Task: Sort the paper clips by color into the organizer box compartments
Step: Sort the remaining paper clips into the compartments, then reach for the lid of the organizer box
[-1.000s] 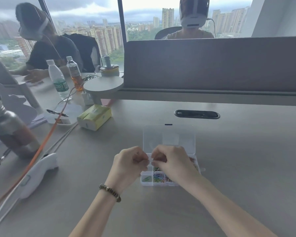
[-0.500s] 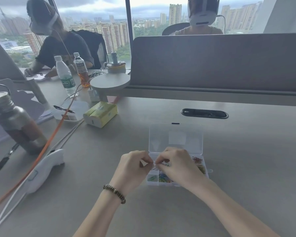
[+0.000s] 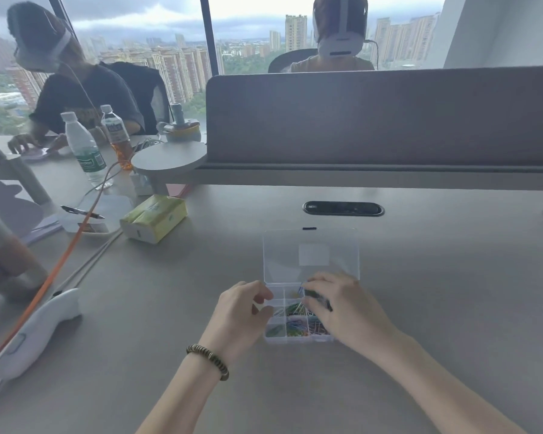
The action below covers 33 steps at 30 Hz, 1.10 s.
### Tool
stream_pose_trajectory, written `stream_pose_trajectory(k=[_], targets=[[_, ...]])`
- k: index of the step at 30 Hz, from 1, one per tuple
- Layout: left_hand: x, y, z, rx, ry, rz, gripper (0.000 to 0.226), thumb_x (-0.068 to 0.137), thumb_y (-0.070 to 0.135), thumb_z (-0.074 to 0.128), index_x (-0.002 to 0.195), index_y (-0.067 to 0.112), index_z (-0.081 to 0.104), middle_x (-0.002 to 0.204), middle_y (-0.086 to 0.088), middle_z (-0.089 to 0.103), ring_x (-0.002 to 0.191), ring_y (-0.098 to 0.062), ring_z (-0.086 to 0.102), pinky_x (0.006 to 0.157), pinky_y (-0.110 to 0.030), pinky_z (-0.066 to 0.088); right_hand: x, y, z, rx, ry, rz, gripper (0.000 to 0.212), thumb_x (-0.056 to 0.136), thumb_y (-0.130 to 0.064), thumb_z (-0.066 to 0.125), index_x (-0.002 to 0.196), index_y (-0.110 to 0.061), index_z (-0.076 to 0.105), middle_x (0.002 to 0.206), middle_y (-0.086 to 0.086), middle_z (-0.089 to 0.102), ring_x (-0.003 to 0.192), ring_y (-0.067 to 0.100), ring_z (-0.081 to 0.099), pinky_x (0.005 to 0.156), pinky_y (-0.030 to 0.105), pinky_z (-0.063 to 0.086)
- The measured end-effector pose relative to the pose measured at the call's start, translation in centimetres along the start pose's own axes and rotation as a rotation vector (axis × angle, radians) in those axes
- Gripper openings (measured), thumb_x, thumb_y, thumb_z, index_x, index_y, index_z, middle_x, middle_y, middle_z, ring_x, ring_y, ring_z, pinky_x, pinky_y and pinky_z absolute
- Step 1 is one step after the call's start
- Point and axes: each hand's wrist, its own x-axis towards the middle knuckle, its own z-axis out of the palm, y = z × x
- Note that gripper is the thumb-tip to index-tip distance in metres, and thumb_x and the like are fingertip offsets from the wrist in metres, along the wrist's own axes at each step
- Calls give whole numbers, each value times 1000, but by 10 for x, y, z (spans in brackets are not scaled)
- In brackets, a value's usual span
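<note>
Clear plastic organizer box [image 3: 311, 261], steadied by my left hand [image 3: 243, 311]; right grip [image 3: 333, 303] pinching clips [image 3: 295, 325] beneath, sorting colours.

Head-worn view, forward and down, close over desk [image 3: 420, 308]

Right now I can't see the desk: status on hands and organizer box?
Left hand curled at box edge. Right hand over compartments, contents unclear. Organizer box open, clips mixed. Nothing blocking.
</note>
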Motion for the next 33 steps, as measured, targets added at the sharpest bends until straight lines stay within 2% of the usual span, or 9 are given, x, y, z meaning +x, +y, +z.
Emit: stream_pose_trajectory(k=[3,6,11,15,20,24,27,30,33], targets=[[-1,11,7,20,7,5,13,86,22,62,97,28,65,93,10,56,72,-7,59,64,-14,47,-26,7,0,-157,20,-32,33,94,-48,50,105,-22,68,113,-10,64,104,16,57,87,25,43],[-4,20,17,179,45,99,22,88,23,58,109,28,59,108,10,51,97,-11,54,79,-26,49,-48,19,-1,-221,45,-21,55,95,-58,33,116,-21,67,127,-8,63,125,18,52,105,34,43],[1,39,32,328,-52,350,69,79,3,49,139,35,38,143,-1,31,129,-22,28,104,-31,35,-57,27,-2,-204,-46,-77,64,97,-64,26,138,-23,51,154,-2,36,150,23,7,121,42,19],[8,45,33,447,-120,372,72,80,7,49,145,31,29,142,-1,33,129,-23,27,102,-31,32,-56,27,-6,-161,-70,-80,66,96,-66,25,143,-24,43,160,-7,20,150,18,-8,122,41,8],[13,35,32,405,-89,390,48,76,11,39,120,20,58,131,2,47,119,-21,42,97,-30,40,-56,33,-5,-161,-112,-124,73,96,-68,18,148,-20,36,158,-11,28,150,16,3,122,43,7],[13,24,36,355,-44,411,43,76,13,37,108,16,65,128,1,51,115,-20,50,96,-30,42,-56,34,-3,-147,-95,-123,72,96,-67,18,148,-21,37,157,-12,28,150,13,6,123,37,6],[9,22,36,305,37,435,44,74,10,43,114,16,61,122,-2,55,111,-24,52,92,-33,45,-54,31,-9,-21,28,-71,61,97,-61,29,141,-23,47,152,-12,37,146,6,19,120,37,20],[1,24,38,254,136,365,51,78,4,52,127,18,51,140,-8,42,128,-27,38,101,-36,39,-47,33,-25,227,228,137,51,94,-60,37,133,-31,53,146,-16,40,135,-4,33,109,35,39],[-1,33,38,-179,159,125,52,88,12,53,136,23,36,148,1,29,137,-18,26,109,-32,29,-37,38,-37,537,297,349,53,92,-64,41,136,-35,47,144,-21,39,120,-18,40,104,29,37]])
